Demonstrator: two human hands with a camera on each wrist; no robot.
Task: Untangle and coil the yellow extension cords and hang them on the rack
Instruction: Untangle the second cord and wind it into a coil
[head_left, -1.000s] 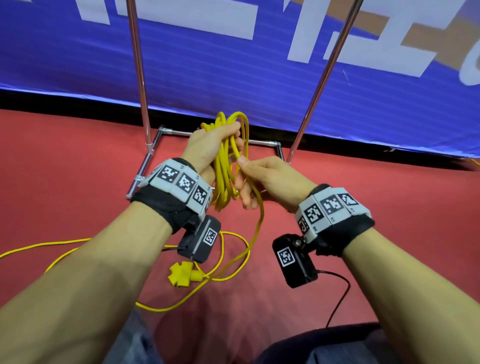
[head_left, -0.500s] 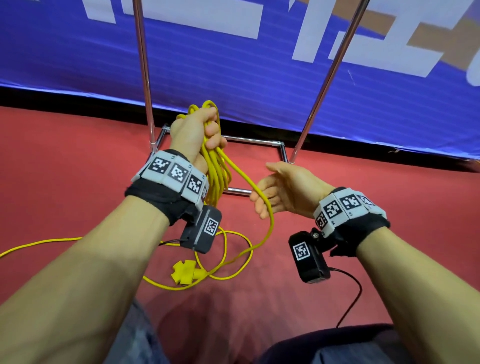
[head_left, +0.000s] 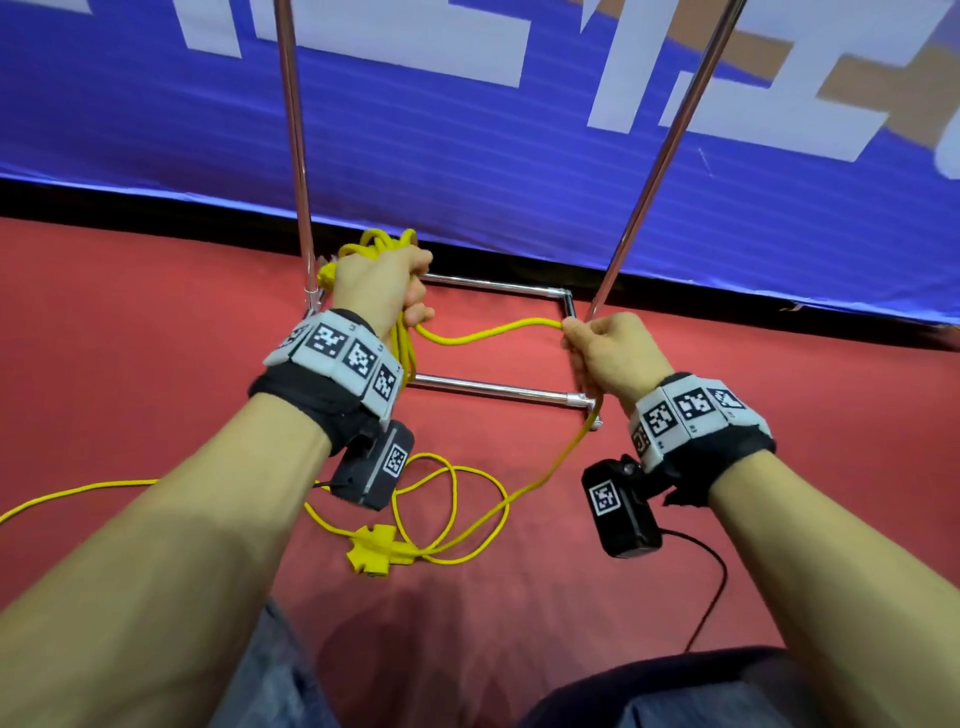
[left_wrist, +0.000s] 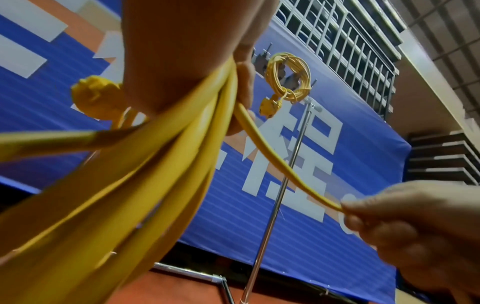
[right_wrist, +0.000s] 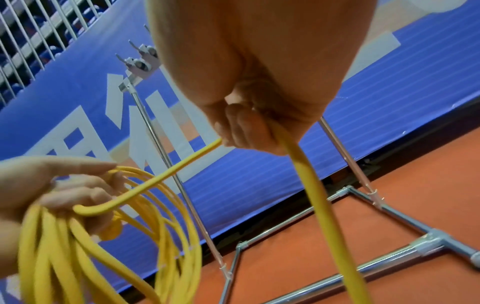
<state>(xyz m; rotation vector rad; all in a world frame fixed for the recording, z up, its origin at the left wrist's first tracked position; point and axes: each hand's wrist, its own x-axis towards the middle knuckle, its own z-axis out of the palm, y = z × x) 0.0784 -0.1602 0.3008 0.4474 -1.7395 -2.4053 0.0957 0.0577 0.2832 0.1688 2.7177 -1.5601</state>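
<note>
We see the coil (head_left: 402, 358) hanging from the left hand (head_left: 379, 283); a cord strand (head_left: 488, 332) spans rightward to the right hand (head_left: 605, 353). Rack base (head_left: 498, 391) lies on the floor (head_left: 156, 338) beyond and between both hands. Socket block (head_left: 375, 550) lies on floor below the left hand. A second coil (left_wrist: 288, 79) hangs on the rack, above.

A yellow extension cord (head_left: 491, 332) is partly coiled: several loops hang bunched, one strand runs taut sideways, and the rest trails in loose curves on the red floor beside its yellow socket end (head_left: 375, 550). Another coiled yellow cord (left_wrist: 288, 77) hangs atop the chrome rack (head_left: 293, 130).
</note>
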